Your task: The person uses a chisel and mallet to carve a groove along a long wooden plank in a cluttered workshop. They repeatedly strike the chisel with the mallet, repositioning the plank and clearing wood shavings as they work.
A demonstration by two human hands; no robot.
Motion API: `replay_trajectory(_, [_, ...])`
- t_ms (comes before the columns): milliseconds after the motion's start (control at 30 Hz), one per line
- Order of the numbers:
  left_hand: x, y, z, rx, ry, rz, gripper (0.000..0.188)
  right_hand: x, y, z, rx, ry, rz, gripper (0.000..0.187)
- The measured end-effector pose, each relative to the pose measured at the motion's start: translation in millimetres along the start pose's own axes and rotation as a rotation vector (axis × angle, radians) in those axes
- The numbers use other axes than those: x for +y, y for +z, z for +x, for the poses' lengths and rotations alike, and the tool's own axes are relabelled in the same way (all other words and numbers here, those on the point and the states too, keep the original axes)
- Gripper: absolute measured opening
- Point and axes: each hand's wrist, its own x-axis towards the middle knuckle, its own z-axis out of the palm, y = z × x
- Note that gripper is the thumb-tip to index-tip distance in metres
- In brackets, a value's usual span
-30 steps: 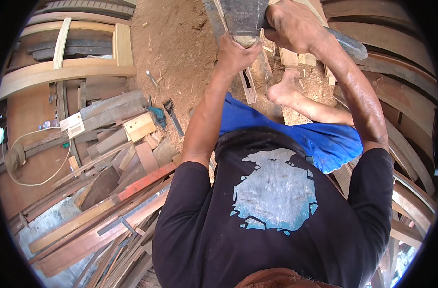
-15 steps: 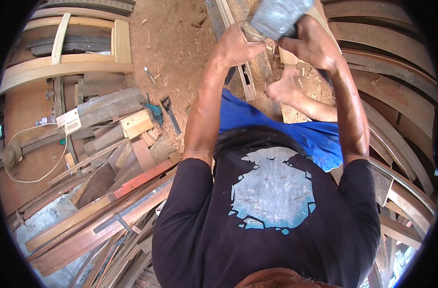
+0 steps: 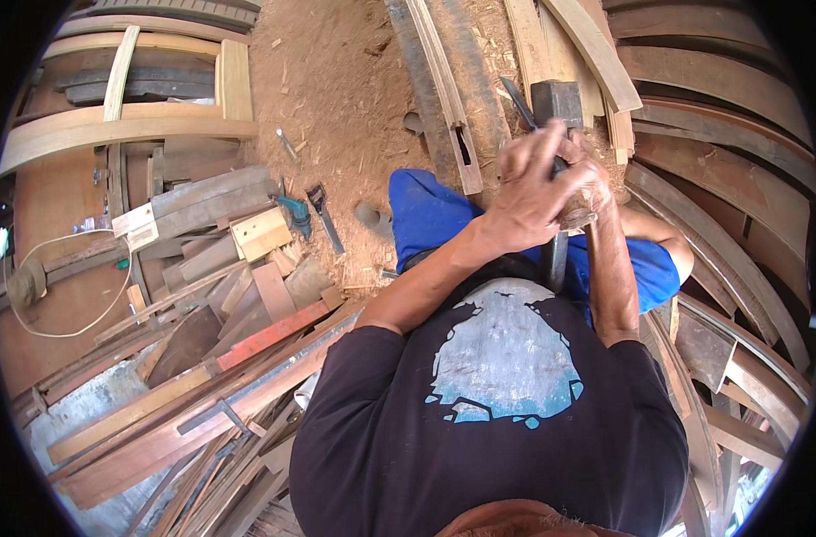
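My hands are close together in front of my lap. My right hand [image 3: 594, 172] is closed round a mallet whose grey block head [image 3: 556, 101] points away from me; the dark handle end [image 3: 556, 259] reaches towards my body. Crossing it is a chisel, its dark blade [image 3: 515, 100] beyond my fingers and its wooden handle [image 3: 577, 217] by my right wrist. My left hand [image 3: 529, 192] lies over both tools, thumb and fingers apart and partly blurred; it hides the chisel's middle. Left of my hands lies a long timber with a slot [image 3: 464, 148] cut near its end.
Pale boards [image 3: 596, 54] lie beyond my hands. Curved planks [image 3: 712, 116] are stacked at right. On the shaving-strewn ground at left are a teal power tool [image 3: 295, 215] and a flat-bladed tool [image 3: 327, 224]. Wood offcuts [image 3: 274, 291] and a pale wooden frame [image 3: 140, 121] lie further left.
Both hands have come back towards my body and closer together. The mallet has swung down, its handle now towards me. My bare foot has gone from sight and the slotted timber's end shows clearly.
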Motion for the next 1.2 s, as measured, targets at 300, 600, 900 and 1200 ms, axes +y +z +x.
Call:
replay_trajectory(300, [-108.4, 39.5, -71.0, -0.069, -1.032, -0.1, 0.089, -29.7, -8.8, -10.8, 0.102, 0.43, 0.865, 0.045])
replay_trajectory(600, [-160.9, 39.5, -136.3, 0.138, -0.997, -0.958, 0.061, -39.0, -7.6, -16.0, 0.149, 0.434, 0.84, 0.048])
replay_trajectory(900, [-152.1, 33.0, -150.7, 0.216, -1.0, -1.334, 0.073, -27.7, -12.4, -14.5, 0.169, 0.454, 0.832, 0.048])
replay_trajectory(1200, [-150.8, 28.7, -148.2, 0.189, -1.004, -1.361, 0.071, -16.8, -13.8, -14.8, 0.186, 0.489, 0.814, 0.047])
